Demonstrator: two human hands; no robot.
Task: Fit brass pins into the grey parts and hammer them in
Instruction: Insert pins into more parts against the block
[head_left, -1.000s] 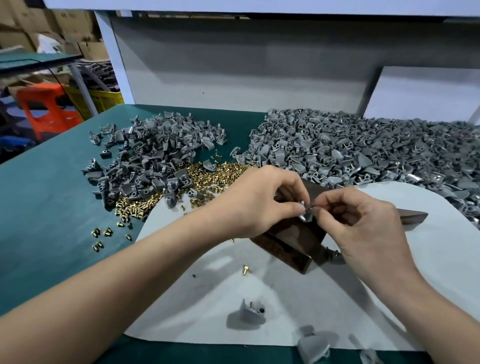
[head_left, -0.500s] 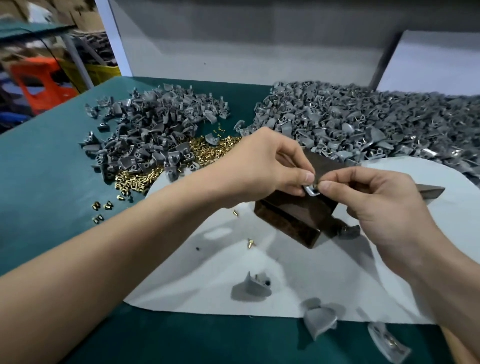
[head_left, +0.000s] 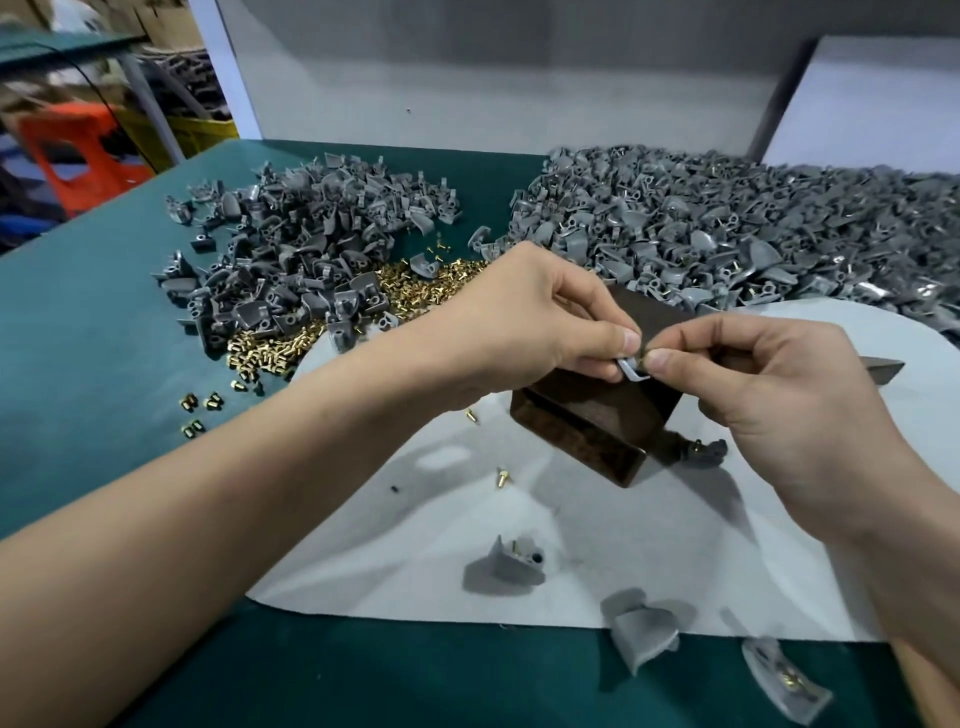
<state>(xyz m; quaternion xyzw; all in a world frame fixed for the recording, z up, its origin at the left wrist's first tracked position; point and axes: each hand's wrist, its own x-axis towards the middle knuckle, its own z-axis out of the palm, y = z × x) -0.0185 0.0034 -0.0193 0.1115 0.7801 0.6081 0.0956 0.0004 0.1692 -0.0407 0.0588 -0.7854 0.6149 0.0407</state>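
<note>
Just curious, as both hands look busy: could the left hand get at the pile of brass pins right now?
Probably, but not yet: the left hand pinches a grey part. The brass pins lie uncovered just beyond its wrist, nothing between.

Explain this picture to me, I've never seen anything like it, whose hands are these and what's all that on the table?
No machine here: a person wears a camera on the head, so the view looks down at their bare hands. The left hand holds a grey part above a dark block, and the right hand pinches what looks like a brass pin against it. The block stands on a pale sheet on a green table. Behind lie a left pile and a larger right pile of grey parts, with a heap of brass pins by the left one. Some loose parts lie nearer the front.
</note>
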